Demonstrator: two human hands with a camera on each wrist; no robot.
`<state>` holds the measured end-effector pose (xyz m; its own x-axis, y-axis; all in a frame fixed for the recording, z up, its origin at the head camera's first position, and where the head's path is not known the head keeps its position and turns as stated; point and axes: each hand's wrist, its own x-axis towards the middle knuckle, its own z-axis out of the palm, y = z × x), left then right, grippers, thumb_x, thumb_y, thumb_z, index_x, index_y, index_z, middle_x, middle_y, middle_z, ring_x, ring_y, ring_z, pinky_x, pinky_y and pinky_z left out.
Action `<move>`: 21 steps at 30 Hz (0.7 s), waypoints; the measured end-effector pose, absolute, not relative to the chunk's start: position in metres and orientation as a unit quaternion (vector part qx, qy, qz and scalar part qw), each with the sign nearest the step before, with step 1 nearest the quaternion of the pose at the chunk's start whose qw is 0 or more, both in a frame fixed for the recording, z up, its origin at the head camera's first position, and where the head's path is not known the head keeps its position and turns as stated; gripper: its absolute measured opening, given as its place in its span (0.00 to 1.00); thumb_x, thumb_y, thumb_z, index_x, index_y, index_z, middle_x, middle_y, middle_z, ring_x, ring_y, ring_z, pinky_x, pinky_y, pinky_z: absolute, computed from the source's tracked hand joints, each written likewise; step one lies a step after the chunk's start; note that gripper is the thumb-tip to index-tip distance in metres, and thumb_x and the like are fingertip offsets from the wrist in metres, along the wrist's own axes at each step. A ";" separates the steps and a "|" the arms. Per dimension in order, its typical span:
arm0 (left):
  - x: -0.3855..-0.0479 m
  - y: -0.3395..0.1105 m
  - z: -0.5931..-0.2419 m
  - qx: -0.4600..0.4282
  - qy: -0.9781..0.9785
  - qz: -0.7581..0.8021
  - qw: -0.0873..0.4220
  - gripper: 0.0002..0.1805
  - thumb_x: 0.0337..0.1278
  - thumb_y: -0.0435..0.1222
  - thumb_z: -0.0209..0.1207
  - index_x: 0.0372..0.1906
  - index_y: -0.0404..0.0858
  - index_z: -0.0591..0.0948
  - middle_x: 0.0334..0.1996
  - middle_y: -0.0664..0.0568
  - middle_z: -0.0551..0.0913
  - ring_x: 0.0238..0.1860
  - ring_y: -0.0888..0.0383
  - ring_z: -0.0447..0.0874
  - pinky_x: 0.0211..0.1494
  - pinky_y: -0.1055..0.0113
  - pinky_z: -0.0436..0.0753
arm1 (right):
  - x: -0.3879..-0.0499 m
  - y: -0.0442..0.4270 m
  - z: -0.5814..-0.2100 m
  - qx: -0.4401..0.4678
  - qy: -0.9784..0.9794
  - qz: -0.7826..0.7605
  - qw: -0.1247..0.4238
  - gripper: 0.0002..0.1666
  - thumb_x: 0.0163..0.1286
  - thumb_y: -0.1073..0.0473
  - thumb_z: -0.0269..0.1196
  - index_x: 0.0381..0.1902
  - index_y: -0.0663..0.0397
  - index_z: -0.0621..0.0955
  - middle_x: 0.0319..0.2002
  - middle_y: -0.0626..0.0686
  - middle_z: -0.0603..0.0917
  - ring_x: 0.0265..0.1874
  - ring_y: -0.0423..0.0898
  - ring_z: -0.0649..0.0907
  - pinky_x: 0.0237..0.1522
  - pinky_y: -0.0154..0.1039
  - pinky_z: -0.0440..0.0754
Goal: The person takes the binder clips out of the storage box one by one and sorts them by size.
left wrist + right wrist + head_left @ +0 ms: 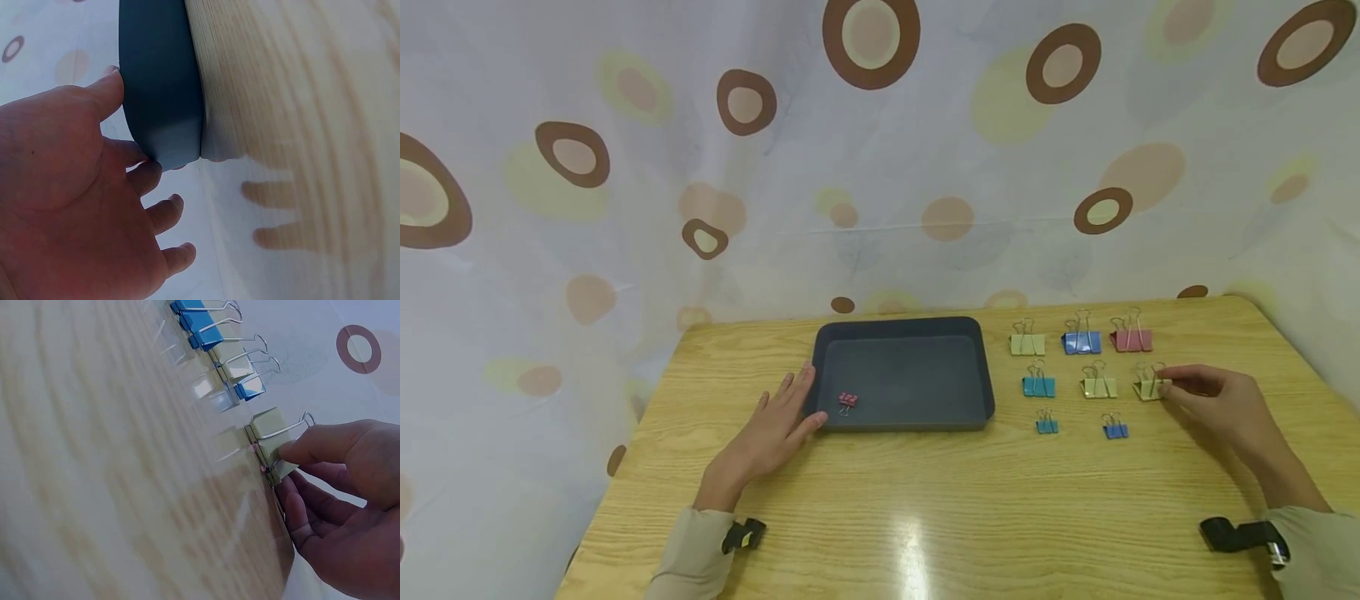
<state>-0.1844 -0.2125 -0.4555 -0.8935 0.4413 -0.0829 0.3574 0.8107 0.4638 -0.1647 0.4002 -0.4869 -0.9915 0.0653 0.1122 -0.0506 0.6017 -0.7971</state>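
My left hand (767,435) lies at the near left corner of a dark grey tray (917,379). Its thumb touches the tray's rim, and the fingers reach loosely along the left side. Inside the tray, near that corner, is a small pink binder clip (847,400). On the right, my right hand (1228,410) pinches a pale yellow-green binder clip (269,434) between thumb and fingers. This clip stands at the right end of the middle row, close to the tabletop. Next to it on the left is another pale yellow binder clip (1100,387).
Behind stand a pale yellow clip (1027,343), a blue clip (1082,342) and a pink clip (1132,340). A teal clip (1039,387), small teal clip (1047,427) and small blue clip (1116,431) are nearer. A patterned curtain (880,167) hangs behind the wooden table (850,517).
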 end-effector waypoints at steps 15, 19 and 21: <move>-0.184 -0.214 -0.459 0.209 0.946 0.228 0.091 0.43 0.81 0.54 0.45 0.84 0.37 0.42 0.83 0.47 0.41 0.82 0.40 0.37 0.76 0.31 0.41 | -0.165 0.398 -0.480 -0.012 -0.894 0.443 0.068 0.23 0.74 0.54 0.67 0.57 0.68 0.81 0.40 0.29 0.84 0.37 0.21 0.78 0.36 0.20 0.76; -0.183 -0.212 -0.456 0.210 0.946 0.229 0.093 0.43 0.81 0.54 0.45 0.84 0.37 0.42 0.83 0.47 0.41 0.82 0.40 0.37 0.76 0.31 0.41 | -0.161 0.401 -0.468 -0.016 -0.885 0.457 0.084 0.21 0.75 0.52 0.66 0.59 0.59 0.81 0.42 0.21 0.80 0.40 0.19 0.77 0.38 0.18 0.73; -0.183 -0.212 -0.455 0.211 0.946 0.229 0.092 0.43 0.81 0.54 0.45 0.83 0.36 0.43 0.83 0.46 0.41 0.82 0.40 0.37 0.76 0.31 0.41 | -0.158 0.398 -0.462 -0.014 -0.883 0.461 0.090 0.20 0.75 0.52 0.66 0.60 0.54 0.81 0.44 0.21 0.79 0.43 0.18 0.77 0.38 0.17 0.70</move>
